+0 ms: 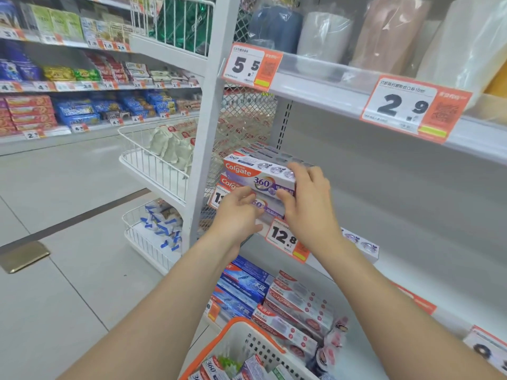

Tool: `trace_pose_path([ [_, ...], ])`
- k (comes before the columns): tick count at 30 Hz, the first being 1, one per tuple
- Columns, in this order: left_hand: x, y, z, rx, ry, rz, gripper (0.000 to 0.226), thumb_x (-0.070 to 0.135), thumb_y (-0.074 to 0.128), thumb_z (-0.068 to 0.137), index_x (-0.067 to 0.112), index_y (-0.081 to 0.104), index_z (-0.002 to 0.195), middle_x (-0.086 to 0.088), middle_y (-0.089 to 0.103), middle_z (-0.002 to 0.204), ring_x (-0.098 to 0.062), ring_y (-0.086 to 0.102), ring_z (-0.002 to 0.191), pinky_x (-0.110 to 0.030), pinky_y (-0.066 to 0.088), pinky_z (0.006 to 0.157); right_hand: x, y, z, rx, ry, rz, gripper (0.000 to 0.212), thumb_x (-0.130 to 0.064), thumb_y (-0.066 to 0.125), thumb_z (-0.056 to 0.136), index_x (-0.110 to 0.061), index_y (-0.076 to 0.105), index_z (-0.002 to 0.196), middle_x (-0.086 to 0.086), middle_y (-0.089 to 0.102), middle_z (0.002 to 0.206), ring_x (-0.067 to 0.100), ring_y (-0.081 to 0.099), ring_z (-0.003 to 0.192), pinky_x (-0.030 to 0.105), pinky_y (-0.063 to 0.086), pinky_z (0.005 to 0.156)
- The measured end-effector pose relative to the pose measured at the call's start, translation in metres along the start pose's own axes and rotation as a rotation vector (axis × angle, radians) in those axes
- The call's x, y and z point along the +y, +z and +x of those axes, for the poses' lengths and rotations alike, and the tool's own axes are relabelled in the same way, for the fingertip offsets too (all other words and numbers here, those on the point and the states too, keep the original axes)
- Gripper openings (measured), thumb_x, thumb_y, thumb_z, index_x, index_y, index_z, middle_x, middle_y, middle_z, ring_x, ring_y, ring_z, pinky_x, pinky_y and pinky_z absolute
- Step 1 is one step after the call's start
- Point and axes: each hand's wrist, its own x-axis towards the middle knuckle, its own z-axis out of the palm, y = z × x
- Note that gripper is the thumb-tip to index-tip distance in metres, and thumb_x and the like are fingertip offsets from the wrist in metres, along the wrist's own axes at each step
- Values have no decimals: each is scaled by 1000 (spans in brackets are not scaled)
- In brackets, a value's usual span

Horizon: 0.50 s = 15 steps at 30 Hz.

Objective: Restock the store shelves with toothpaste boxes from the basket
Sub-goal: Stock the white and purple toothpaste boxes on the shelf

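A white and purple Colgate 360 toothpaste box [253, 174] lies on top of a second such box [270, 208] at the left end of the middle shelf [411, 215]. My right hand [308, 204] grips the right end of the top box, fingers over its top and thumb on its front. My left hand [238, 212] rests its fingers against the front of the stack, lower down. At the bottom edge stands a white basket with an orange rim [238, 323]; it holds more toothpaste boxes [214, 367].
Price tags [284, 238] hang on the shelf edge. Blue and red toothpaste boxes [274, 294] fill the shelf below. One more purple box [362, 246] lies further right on the middle shelf. White wire racks [153, 165] stand left of the shelf post.
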Motion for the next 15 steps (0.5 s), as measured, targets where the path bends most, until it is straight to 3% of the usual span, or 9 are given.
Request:
trace_pose_path([
  [2,0,6,-3,-27,3,79,48,-10,54,98,34,58,118,12,59,121,-15,62,115,-43,59,91,6,7,-2,-7,51,1,52,-34,71,97,-23,55,145,5,44,124,29,57,109,41,50,97],
  [4,0,12,-2,-25,-3,106,51,-12,49,99,39,56,96,22,57,103,-4,63,97,-44,59,90,10,10,-3,14,85,-53,55,-40,74,95,-25,59,145,5,45,123,28,59,110,39,53,93],
  [6,1,17,-3,-2,-24,59,56,-13,46,100,41,51,86,28,55,89,12,63,73,-24,58,72,12,10,-5,47,111,-34,56,-38,76,93,-26,58,146,4,46,125,26,60,107,38,52,91],
  [10,2,21,-7,-11,3,60,57,-15,48,100,39,47,83,26,53,82,19,58,53,-10,49,51,21,13,-12,91,136,128,68,-20,82,86,-31,50,145,1,52,120,25,65,101,42,56,94],
  [15,-1,24,-9,-1,44,122,50,-14,47,101,33,47,82,19,54,84,11,59,52,-10,48,50,31,16,-17,56,154,58,72,-23,82,84,-33,46,146,-1,75,107,26,69,103,40,54,93],
])
